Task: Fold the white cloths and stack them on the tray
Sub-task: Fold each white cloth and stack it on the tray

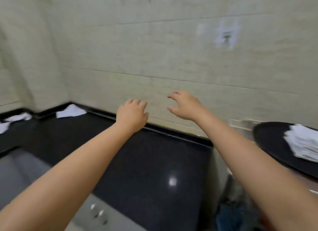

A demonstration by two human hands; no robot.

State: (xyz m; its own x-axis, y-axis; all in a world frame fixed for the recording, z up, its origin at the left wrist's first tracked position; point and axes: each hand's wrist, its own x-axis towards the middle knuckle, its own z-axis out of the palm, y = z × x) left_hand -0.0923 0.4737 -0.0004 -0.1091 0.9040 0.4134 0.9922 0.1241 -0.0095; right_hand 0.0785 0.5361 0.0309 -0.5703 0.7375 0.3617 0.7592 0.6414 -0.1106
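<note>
My left hand (pixel 131 114) and my right hand (pixel 185 105) are stretched out above the far edge of a black counter (pixel 154 165), both empty with fingers apart. A round black tray (pixel 268 141) sits at the right and carries a stack of folded white cloths (pixel 302 144). Unfolded white cloths lie far left on the counter: one in the back corner (pixel 70 111), another further left (pixel 19 117), and a third at the frame edge (pixel 3 127). Neither hand touches any cloth. The whole view is motion-blurred.
A tiled wall (pixel 172 50) rises directly behind the counter. Grey cabinet fronts (pixel 20 170) run below the counter's near edge. A gap with dark blue items (pixel 230 217) lies between the counter and the tray's support.
</note>
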